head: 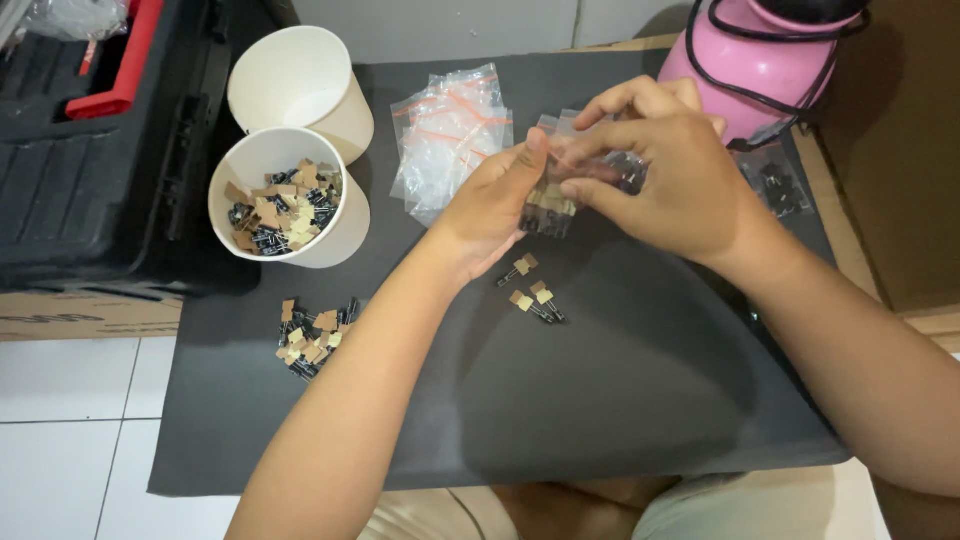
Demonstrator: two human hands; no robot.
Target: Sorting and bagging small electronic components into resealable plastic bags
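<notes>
Over the black mat (620,400), your left hand (490,205) and right hand (665,165) pinch a filled bag (560,195); next, press its mouth shut.

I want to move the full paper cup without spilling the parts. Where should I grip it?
Grip the white paper cup around its bare side wall, coming from the front right, where the black mat lies free. It stands upright and open, with the empty cup close behind it.
</notes>
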